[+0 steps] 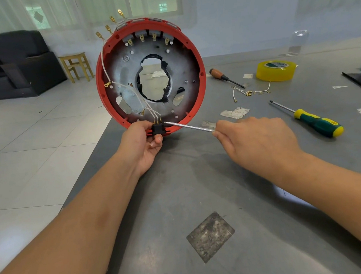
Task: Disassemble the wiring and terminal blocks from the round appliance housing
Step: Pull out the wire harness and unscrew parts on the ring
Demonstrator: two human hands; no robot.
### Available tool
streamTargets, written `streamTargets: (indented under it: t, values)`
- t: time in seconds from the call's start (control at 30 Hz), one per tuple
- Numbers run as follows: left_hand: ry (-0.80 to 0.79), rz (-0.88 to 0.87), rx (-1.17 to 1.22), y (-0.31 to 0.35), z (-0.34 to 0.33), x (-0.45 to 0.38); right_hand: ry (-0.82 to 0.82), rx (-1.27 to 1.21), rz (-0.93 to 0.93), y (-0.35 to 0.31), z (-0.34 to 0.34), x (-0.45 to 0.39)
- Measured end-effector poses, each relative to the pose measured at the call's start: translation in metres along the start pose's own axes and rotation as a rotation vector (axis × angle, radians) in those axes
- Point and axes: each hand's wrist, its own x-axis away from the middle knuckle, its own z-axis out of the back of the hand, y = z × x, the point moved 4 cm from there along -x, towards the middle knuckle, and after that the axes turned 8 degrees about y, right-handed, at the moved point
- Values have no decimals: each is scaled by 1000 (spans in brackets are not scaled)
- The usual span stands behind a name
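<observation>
Left hand point(142, 142) under black terminal block point(158, 129)

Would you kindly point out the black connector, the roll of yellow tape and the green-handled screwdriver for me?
black connector point(158, 129), head view, on its black body at the housing's bottom rim.
roll of yellow tape point(276, 74), head view, on its outer side.
green-handled screwdriver point(317, 123), head view, on the handle.

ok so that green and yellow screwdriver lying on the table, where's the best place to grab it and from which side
Grip the green and yellow screwdriver by its thick handle, coming down from above. It lies flat on the table, shaft pointing up-left, nothing crowding it. The handle is the widest, ribbed part, so fingers should close across it easily; the thin shaft would probably roll.
</observation>
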Motion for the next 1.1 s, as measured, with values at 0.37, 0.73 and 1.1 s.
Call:
streamTargets:
  t: [0.37, 0.73, 1.1]
  values:
    - [26, -6, 3, 1, -1, 3, -55, -13, -70, -10, -2, 7]
    - [19, -11, 77, 1, 0, 3, -139, -147, -187, -12, 0, 6]
    - [-17, -27, 57, -2, 0, 1, -52, -280, -131, 15, -16, 1]
